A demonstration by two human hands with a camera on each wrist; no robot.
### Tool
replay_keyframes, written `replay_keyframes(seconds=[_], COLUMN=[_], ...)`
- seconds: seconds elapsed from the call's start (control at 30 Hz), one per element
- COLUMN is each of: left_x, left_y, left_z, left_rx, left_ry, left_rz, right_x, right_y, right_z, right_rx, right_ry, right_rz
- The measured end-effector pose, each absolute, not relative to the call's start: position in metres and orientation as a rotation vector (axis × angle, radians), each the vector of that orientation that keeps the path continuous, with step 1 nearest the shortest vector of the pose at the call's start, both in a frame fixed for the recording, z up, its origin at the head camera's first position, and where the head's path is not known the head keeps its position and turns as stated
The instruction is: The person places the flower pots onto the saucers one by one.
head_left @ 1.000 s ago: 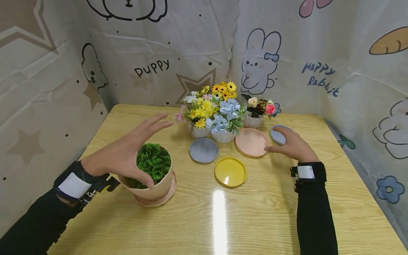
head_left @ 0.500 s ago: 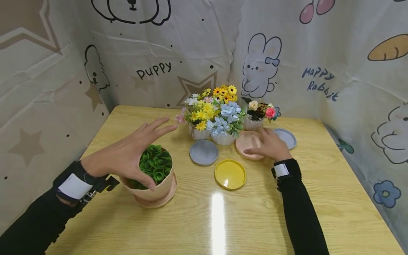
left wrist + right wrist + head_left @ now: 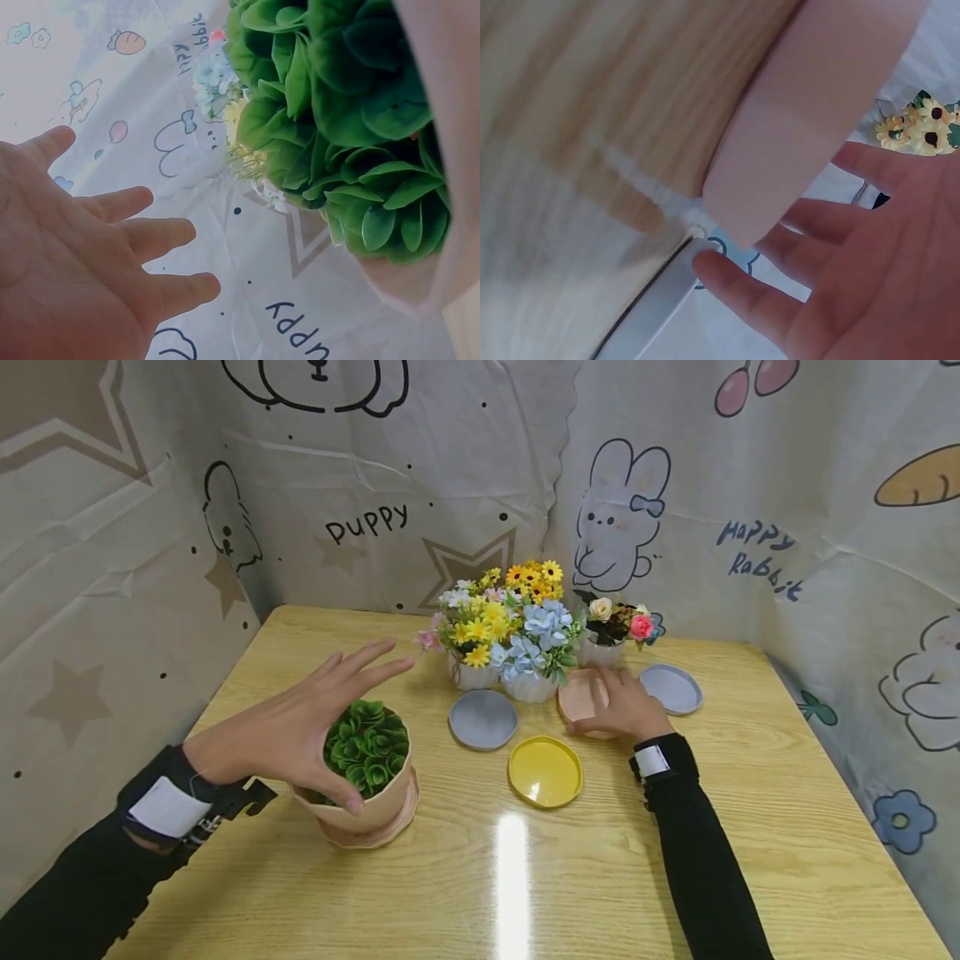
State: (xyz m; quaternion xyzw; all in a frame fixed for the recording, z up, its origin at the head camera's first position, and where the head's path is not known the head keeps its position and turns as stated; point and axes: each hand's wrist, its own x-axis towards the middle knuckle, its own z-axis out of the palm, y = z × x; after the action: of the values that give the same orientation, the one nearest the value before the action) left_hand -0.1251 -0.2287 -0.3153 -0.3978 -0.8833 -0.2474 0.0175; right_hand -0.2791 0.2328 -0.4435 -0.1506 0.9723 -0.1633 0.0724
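My left hand, fingers spread, hovers at the left of a cream pot of green leafy plant. Its thumb lies in front of the pot's rim in the head view; whether it touches cannot be told. In the left wrist view the fingers are straight and apart from the leaves. A pink saucer lies under my right hand, thumb at its near edge and fingers over its right side. The right wrist view has the fingers stretched beside the saucer's rim.
Right of the pink saucer lies a grey-blue saucer. Another grey saucer and a yellow saucer sit mid-table. Several potted flowers stand behind them, with a small rose pot at their right. Printed cloth hangs behind the table.
My right hand has moved left from the grey-blue saucer to the pink one, uncovering the grey-blue saucer. The left hand has stayed beside the plant pot.
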Motion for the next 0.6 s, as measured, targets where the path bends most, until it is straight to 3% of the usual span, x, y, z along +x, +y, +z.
replay_keyframes(seconds=[0.27, 0.6], left_x=[-0.122, -0.123], left_y=[-0.232, -0.242], left_z=[-0.317, -0.326], left_rx=[-1.219, -1.203], left_ry=[-2.75, -2.744], left_rz=[-0.773, -0.744], right_x=[-0.278, -0.258], right_y=[0.235, 0.23], right_z=[-0.439, -0.401], right_rx=[-0.41, -0.494], right_ry=[2.902, 2.966], right_rz=[-0.54, -0.62])
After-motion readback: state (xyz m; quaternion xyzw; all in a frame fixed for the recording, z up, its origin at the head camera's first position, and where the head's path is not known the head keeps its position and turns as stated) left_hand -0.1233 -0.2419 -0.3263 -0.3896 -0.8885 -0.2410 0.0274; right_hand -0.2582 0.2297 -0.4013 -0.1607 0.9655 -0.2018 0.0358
